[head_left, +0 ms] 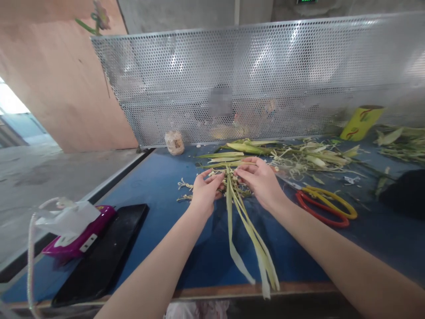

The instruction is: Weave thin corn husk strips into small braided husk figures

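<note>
Both my hands meet at the middle of the table over a small bundle of dry, knotted stalks. My left hand (208, 189) is closed, thumb and fingers pinching the left side of the bundle. On the other side, my right hand (262, 182) pinches at the top of the long pale green leaf strips (247, 221). These strips hang from between the hands towards the table's front edge. Knotted, braided ends (186, 185) stick out left of my left hand. Fingertips partly hide what is gripped. Scissors (323, 204) with one red and one yellow handle lie right of my right hand.
Loose green leaves (249, 147) and a tangle of fibres (299, 159) lie behind my hands. A wrapped roll (174, 142) and a yellow tube (361, 123) stand by the perforated metal screen (199, 66). A black tablet-like slab (102, 252) and a purple power strip (81, 239) are at left.
</note>
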### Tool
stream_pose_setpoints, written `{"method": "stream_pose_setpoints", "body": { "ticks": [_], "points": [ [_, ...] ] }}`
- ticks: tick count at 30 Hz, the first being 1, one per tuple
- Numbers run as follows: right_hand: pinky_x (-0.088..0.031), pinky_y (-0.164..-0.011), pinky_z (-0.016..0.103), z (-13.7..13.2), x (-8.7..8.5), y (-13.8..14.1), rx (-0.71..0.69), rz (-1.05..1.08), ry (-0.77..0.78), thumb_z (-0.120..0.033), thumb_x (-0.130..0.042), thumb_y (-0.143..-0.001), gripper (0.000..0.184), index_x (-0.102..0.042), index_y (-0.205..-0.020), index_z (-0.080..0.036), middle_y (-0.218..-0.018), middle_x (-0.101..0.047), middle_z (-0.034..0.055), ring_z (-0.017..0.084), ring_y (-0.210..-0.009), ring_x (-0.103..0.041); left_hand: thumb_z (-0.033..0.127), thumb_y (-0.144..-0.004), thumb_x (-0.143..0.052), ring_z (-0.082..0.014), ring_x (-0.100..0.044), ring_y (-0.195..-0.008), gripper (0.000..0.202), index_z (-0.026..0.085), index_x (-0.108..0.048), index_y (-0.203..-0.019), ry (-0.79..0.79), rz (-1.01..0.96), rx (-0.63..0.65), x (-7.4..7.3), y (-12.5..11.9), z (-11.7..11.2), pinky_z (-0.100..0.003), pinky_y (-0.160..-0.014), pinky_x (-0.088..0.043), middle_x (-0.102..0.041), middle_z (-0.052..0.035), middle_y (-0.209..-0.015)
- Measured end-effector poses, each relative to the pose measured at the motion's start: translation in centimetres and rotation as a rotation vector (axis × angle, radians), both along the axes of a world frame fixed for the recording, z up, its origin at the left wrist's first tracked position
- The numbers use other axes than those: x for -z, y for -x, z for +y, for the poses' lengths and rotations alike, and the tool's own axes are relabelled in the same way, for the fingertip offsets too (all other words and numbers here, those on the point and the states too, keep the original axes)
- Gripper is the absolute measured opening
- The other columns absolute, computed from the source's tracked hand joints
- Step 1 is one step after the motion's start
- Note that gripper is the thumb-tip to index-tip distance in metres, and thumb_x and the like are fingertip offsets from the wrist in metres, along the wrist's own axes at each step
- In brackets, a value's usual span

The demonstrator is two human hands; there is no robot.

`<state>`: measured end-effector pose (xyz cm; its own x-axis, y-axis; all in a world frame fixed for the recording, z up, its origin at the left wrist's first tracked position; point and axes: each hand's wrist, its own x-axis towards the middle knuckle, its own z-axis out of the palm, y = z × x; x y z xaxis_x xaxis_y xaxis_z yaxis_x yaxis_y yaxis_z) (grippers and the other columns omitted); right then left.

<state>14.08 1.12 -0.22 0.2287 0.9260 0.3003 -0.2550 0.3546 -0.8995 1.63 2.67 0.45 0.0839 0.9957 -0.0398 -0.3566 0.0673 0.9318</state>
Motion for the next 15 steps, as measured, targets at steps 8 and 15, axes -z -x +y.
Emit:
{"method": "stream_pose_setpoints", "body": {
  "ticks": [8, 15],
  "points": [
    [-0.046, -0.060, 0.027, -0.4, -0.7, 0.0, -0.091, -0.173, -0.178, -0.015, -0.061, -0.069, 0.028, -0.038, -0.082, -0.021, -0.068, -0.060, -0.0049, 0.010, -0.058, -0.058, 0.009, -0.072, -0.059, 0.0011, -0.030, -0.029, 0.043, 0.011, -0.037, -0.110, 0.040, 0.036, 0.067, -0.1, -0.3, -0.4, -0.012, -0.030, -0.018, -0.049, 0.0071, -0.054],
    [-0.043, -0.048, 0.022, 0.4, -0.7, -0.9, -0.121, -0.236, -0.122, -0.014, -0.065, -0.065, 0.030, -0.037, -0.075, -0.020, -0.063, -0.060, -0.0043, 0.010, -0.055, -0.060, 0.002, -0.076, -0.052, 0.0014, -0.025, -0.030, 0.015, 0.011, -0.043, -0.085, 0.156, -0.036, 0.173, -0.7, 0.6, 0.0, -0.011, -0.030, -0.016, -0.033, 0.0106, -0.045]
  ]
}}
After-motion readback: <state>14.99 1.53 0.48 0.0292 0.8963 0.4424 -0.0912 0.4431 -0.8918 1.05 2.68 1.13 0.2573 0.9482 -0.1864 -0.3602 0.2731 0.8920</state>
